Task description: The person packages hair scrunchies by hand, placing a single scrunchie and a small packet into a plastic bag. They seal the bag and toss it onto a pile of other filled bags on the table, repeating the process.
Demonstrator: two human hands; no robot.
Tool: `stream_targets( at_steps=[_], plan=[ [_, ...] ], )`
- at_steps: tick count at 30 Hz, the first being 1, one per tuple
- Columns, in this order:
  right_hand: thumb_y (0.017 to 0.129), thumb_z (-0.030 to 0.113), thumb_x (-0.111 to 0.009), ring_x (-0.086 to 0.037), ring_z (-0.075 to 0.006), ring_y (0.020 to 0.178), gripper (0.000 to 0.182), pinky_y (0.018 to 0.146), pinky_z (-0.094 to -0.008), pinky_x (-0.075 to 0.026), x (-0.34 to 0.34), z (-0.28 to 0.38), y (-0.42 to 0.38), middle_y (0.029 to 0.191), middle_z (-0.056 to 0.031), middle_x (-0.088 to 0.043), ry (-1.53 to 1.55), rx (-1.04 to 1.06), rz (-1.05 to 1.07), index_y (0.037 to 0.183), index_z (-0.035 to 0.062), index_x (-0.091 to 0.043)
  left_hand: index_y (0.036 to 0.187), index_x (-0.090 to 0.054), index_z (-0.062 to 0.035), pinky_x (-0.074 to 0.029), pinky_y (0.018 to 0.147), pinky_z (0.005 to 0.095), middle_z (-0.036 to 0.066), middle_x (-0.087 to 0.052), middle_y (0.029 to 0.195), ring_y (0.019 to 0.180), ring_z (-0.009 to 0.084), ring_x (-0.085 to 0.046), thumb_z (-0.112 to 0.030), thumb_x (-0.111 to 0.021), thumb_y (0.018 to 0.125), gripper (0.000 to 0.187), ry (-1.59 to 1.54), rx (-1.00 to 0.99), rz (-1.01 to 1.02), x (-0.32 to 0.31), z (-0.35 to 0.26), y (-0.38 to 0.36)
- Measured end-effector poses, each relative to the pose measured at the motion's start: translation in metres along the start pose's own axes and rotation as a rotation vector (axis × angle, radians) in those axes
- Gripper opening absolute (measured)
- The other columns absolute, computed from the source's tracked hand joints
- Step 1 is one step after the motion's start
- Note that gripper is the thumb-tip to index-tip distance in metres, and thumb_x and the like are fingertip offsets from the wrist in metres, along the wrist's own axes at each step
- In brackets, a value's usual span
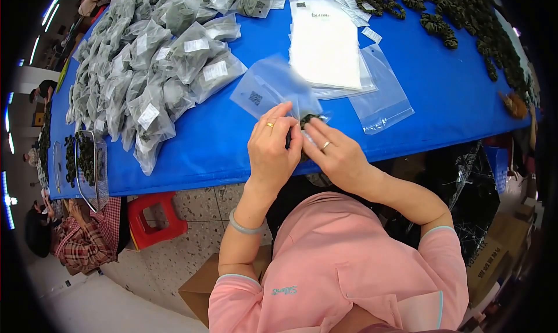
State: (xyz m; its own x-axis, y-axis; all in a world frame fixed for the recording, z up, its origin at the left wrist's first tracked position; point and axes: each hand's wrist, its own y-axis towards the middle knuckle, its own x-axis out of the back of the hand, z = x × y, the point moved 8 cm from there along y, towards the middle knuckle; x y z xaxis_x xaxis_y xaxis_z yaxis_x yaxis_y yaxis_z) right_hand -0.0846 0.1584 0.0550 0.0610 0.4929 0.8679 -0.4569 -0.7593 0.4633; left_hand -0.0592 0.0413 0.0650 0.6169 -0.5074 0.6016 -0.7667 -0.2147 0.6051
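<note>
My left hand [271, 140], with a ring on it, pinches a clear frosted plastic bag [264, 90] near its mouth. The bag tilts up to the left over the table and bears a small printed code; it is blurred by motion. My right hand [337, 156] is close beside the left, its fingers closed around a dark green scrunchie [310, 120] at the bag's edge. Much of the scrunchie is hidden by fingers and plastic. Beyond my hands lies a stack of flat white bags [324, 45], with another clear bag [381, 92] to its right.
A big heap of filled, labelled bags [157, 60] covers the blue table's [215, 141] left side. Loose dark scrunchies [439, 29] lie at the far right, near small paper labels [372, 35]. A wire basket [93, 170], a red stool [156, 219] and a seated person [87, 234] are at left.
</note>
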Motion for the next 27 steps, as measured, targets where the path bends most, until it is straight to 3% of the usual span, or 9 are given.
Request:
stream_targets(
  at_steps=[5,10,15,19,24,27],
  plan=[
    [0.082,0.004,-0.063,-0.060,-0.0328,0.119,0.042,0.087,-0.0328,-0.056,-0.018,-0.013,0.010,0.120,-0.0191,-0.062,0.048,0.022,-0.060,0.123,0.0005,-0.059,0.085,-0.060,-0.0045,-0.052,0.088,0.0362,0.011,-0.070,0.112,0.103,0.0299,-0.067,0.004,-0.070,0.073,0.018,-0.027,0.002,0.033,0.004,0.014,-0.005],
    [0.081,0.003,-0.063,-0.060,-0.0332,0.117,0.042,0.082,-0.0307,-0.057,-0.030,0.016,0.025,0.120,-0.0210,-0.062,0.082,0.233,-0.047,0.123,-0.0020,-0.058,0.086,-0.061,-0.0037,-0.048,0.093,0.0394,0.010,-0.070,0.110,0.104,0.0287,-0.065,-0.003,-0.072,0.075,0.015,-0.003,0.057,-0.010,0.014,0.030,-0.012],
    [0.080,0.002,-0.062,-0.060,-0.0334,0.115,0.043,0.076,-0.0283,-0.058,-0.038,0.011,0.047,0.119,-0.0230,-0.061,-0.038,-0.006,0.007,0.123,-0.0043,-0.057,0.087,-0.062,-0.0042,-0.044,0.091,0.0394,0.008,-0.070,0.100,0.096,0.0262,-0.061,-0.010,-0.072,0.077,0.015,0.253,0.192,-0.276,0.048,0.028,-0.021],
    [0.080,0.002,-0.062,-0.059,-0.0338,0.115,0.045,0.071,-0.0260,-0.057,-0.043,0.017,0.052,0.118,-0.0238,-0.060,-0.106,0.000,0.024,0.124,-0.0055,-0.056,0.086,-0.062,-0.0063,-0.039,0.083,0.0361,0.005,-0.065,0.086,0.085,0.0235,-0.054,-0.013,-0.070,0.078,0.013,0.311,0.425,0.010,0.033,0.067,-0.042],
    [0.079,0.000,-0.064,-0.059,-0.0353,0.118,0.052,0.085,-0.0330,-0.056,-0.059,0.035,0.072,0.125,-0.0237,-0.060,-0.057,-0.069,0.097,0.130,-0.0042,-0.053,0.083,-0.061,-0.0083,-0.036,0.077,0.0338,0.004,-0.059,0.078,0.078,0.0229,-0.050,-0.010,-0.070,0.076,0.011,0.209,0.316,0.118,0.018,0.060,-0.042],
    [0.079,0.000,-0.065,-0.060,-0.0339,0.116,0.052,0.086,-0.0335,-0.056,-0.072,0.043,0.099,0.125,-0.0219,-0.060,0.092,0.000,0.065,0.129,-0.0035,-0.054,0.082,-0.060,-0.0088,-0.036,0.078,0.0338,0.003,-0.059,0.078,0.078,0.0232,-0.051,-0.010,-0.069,0.076,0.011,0.201,0.346,0.117,0.026,0.061,-0.051]
  ],
)
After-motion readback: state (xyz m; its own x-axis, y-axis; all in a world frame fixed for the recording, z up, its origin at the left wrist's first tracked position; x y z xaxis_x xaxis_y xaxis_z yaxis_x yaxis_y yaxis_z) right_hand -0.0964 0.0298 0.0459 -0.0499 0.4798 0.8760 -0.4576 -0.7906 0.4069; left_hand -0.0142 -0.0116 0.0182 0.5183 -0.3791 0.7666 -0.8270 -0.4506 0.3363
